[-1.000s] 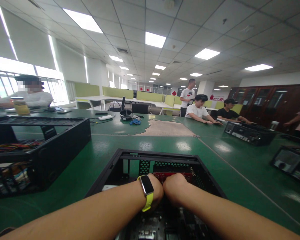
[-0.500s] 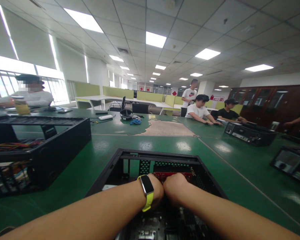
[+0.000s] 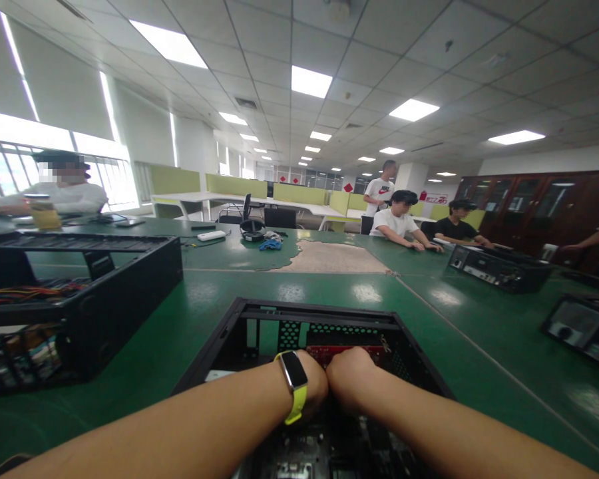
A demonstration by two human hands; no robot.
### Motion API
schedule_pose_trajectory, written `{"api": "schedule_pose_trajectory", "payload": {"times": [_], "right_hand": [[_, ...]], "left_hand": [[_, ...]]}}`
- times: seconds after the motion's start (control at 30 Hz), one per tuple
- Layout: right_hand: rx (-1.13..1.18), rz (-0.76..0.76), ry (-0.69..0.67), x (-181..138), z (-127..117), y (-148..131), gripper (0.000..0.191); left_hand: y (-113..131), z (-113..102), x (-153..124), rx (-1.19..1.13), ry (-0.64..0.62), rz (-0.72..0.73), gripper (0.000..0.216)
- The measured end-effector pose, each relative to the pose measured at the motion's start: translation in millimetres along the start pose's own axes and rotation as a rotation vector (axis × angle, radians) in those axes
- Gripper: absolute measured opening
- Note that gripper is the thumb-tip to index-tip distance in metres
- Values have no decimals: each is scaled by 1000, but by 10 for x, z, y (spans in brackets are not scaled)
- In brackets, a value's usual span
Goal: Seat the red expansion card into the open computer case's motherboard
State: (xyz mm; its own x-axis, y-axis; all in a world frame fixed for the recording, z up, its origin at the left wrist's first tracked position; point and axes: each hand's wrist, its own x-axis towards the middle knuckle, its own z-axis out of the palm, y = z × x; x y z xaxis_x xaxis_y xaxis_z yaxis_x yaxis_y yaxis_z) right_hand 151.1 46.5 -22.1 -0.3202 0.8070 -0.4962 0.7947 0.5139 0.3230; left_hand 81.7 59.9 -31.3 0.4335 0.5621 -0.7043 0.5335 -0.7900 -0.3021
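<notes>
An open black computer case [image 3: 259, 313] lies on the green table [image 3: 180, 313] right in front of me. Both my hands reach down into it, side by side and touching. My left hand [image 3: 313, 378], with a yellow-strapped watch [image 3: 294, 386] on the wrist, and my right hand [image 3: 349, 374] sit just in front of a red circuit board [image 3: 347, 350] standing inside the case. Only the backs of the hands show; the fingers point down and are hidden. A motherboard [image 3: 299, 459] shows below my forearms.
A second open black case [image 3: 80, 293] with coloured wires stands at the left. More cases [image 3: 496, 266] lie at the right. Several people sit or stand at the table's far sides. A headset [image 3: 252, 229], a white device and a blue cloth lie mid-table.
</notes>
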Motion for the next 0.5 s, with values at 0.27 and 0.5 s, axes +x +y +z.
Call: {"api": "schedule_pose_trajectory", "payload": {"times": [0.27, 0.5], "right_hand": [[4, 2, -10, -8, -13, 6, 55], [-7, 1, 4, 5, 1, 19, 54]], "left_hand": [[-1, 17, -14, -48, 69, -48, 13], [7, -31, -60, -35, 8, -73, 31]]}}
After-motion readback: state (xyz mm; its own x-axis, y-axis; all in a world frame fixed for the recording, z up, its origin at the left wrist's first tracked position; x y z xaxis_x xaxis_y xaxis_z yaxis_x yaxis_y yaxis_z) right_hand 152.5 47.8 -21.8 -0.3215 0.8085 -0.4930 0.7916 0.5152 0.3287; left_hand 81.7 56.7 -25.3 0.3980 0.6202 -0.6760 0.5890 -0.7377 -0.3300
